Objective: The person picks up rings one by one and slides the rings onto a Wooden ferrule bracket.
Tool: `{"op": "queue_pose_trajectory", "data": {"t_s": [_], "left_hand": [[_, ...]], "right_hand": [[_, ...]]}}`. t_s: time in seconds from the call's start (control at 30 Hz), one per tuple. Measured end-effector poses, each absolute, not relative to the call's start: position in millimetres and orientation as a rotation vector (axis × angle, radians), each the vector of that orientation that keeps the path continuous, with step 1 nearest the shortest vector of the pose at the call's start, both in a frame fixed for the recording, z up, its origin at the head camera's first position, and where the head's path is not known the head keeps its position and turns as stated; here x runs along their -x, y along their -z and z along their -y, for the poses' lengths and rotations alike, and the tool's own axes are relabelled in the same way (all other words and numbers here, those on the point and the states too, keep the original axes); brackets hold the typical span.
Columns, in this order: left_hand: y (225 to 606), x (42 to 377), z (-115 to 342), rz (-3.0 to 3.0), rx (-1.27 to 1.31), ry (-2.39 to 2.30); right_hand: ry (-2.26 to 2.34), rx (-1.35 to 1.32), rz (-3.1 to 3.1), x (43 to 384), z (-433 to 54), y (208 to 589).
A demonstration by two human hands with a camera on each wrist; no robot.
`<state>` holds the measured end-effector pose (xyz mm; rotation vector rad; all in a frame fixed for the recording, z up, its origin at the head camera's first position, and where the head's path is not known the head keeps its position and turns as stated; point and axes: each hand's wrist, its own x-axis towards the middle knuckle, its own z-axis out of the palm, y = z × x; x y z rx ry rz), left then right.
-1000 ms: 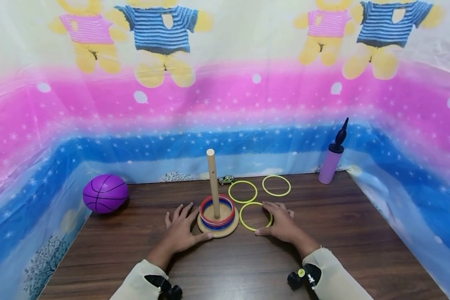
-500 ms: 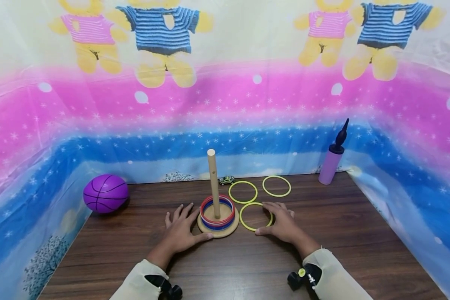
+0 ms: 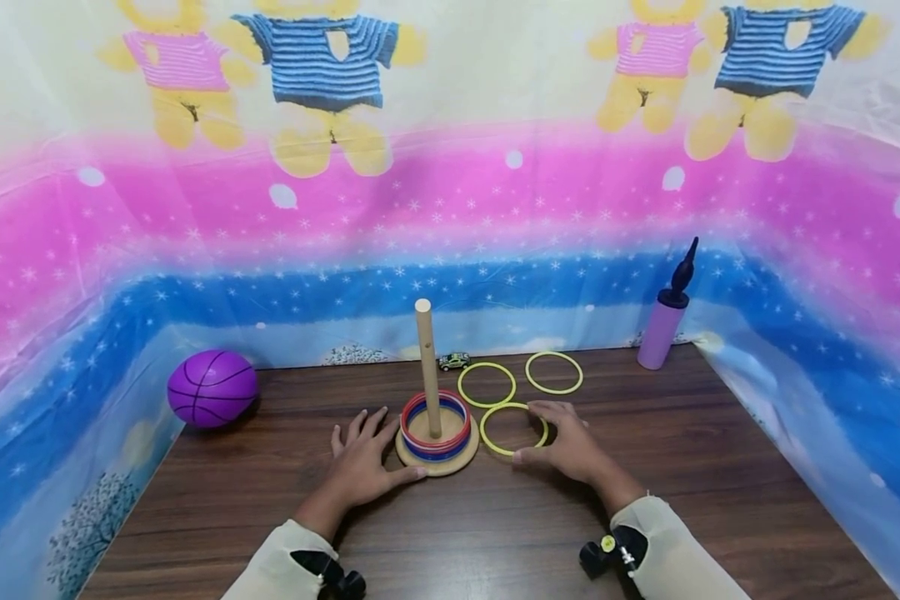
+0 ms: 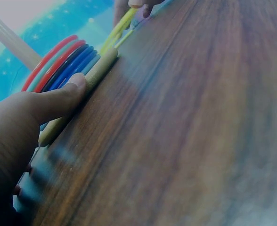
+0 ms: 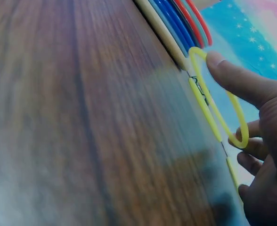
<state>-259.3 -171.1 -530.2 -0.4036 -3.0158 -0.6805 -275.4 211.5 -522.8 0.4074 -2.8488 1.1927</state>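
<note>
A wooden ring toss stand (image 3: 428, 358) with an upright peg stands mid-table. Red, blue and other rings (image 3: 435, 442) lie stacked around the peg on its round base (image 3: 461, 458). My left hand (image 3: 363, 458) holds the base's left side, thumb at the front edge (image 4: 77, 87), other fingers spread. To the right, my right hand (image 3: 573, 446) pinches a yellow ring (image 5: 240, 117) between thumb and fingers. The right wrist view shows this ring tilted, lifted off the table. Behind it, two yellow rings (image 3: 487, 364) (image 3: 554, 353) lie flat.
A purple ball (image 3: 212, 388) sits at the table's left rear. A small toy car (image 3: 453, 361) is behind the stand. At the right rear stands a purple hand pump (image 3: 662, 329) with a black nozzle. A printed cloth (image 3: 450, 208) borders the table's back and sides.
My right hand has shifted slightly right, and the yellow ring it pinches has tilted and risen a little off the table. My left hand stays at the base.
</note>
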Motion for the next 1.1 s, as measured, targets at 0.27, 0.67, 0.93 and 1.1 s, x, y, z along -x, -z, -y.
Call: {"op": "queue_pose_trajectory", "data": {"t_s": [0.27,0.67,0.93,1.1], "left_hand": [[531,258,171,3.002,0.408,0.693],[532,260,172,2.992,0.405,0.695],[530,260,171,3.011,0.397,0.686],[530,260,170,3.015,0.393,0.691]], "right_hand": [[-1.28,-0.467,2.675,277,-211,511],[-1.266,-0.485,2.499,278,-203,487],[-1.269,-0.493,2.479,280,-193,462],[-1.272,-0.5,2.468,283,-188,448]]}}
